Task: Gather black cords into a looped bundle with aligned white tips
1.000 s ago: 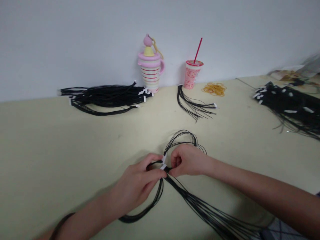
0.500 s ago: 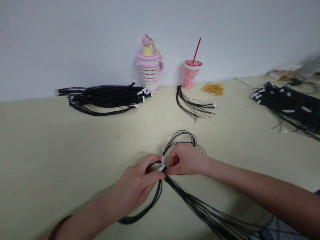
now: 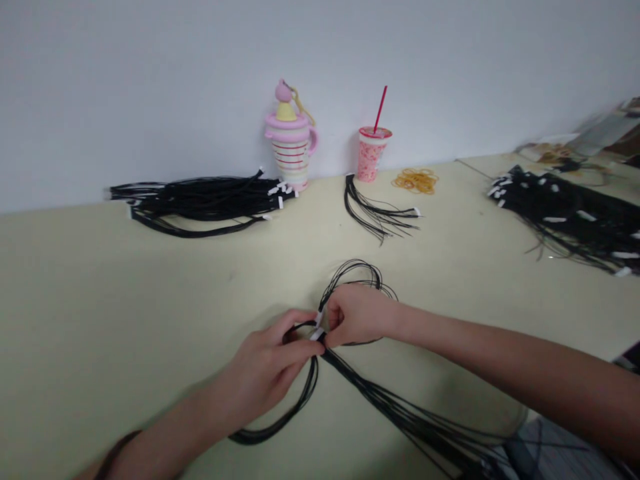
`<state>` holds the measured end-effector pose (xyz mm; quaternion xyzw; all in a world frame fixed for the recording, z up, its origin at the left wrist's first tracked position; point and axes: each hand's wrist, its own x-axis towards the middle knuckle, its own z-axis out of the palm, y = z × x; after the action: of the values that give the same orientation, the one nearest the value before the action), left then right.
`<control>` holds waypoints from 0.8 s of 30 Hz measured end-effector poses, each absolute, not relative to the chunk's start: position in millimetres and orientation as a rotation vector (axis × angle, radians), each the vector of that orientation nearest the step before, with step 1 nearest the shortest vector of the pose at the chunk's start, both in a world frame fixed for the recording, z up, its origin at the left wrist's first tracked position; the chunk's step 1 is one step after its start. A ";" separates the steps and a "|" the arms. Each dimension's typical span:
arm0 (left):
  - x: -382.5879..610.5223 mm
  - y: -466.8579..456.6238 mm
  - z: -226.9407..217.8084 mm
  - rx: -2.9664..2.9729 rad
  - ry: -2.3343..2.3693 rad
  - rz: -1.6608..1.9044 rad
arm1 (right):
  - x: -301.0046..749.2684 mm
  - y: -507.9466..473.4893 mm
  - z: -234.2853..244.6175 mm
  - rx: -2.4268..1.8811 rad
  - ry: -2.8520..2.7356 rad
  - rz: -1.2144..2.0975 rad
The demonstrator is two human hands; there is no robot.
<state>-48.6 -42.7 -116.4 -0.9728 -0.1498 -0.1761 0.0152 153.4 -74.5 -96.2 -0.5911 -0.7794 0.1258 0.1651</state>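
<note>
Over the table (image 3: 115,300), a hand could pass left of the left hand (image 3: 260,360) up to the long black wire bundle (image 3: 200,200); to the right, a path runs above the right forearm (image 3: 475,333) to the wide wire bundle (image 3: 565,220); straight ahead, the wire loops (image 3: 355,273) and small wire bunch (image 3: 375,213) lie in the way; the striped mug (image 3: 290,150) and straw cup (image 3: 371,155) stand farther back.

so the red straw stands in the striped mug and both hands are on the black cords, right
No, the head view shows the red straw in the pink cup beside the striped mug. The left hand and right hand are on the black cords.
</note>
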 end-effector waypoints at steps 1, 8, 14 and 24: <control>-48.9 -43.0 -116.4 -3.029 -0.469 -0.554 | 154.6 -73.1 -97.9 -1.675 -2.209 0.368; -49.9 -42.6 -116.6 -3.031 -0.457 -0.582 | 156.2 -75.2 -109.5 -1.633 -2.061 0.302; -49.3 -42.5 -118.5 -2.991 -0.438 -0.604 | 151.5 -83.9 -114.8 -1.613 -1.966 0.283; -51.8 -41.8 -121.6 -2.992 -0.414 -0.597 | 142.8 -84.7 -100.7 -1.775 -2.067 0.238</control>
<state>-51.8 -41.8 -121.6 -0.9713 -0.1344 -0.1939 0.0315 142.8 -84.7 -100.7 -0.6356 -0.7403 0.0854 0.2017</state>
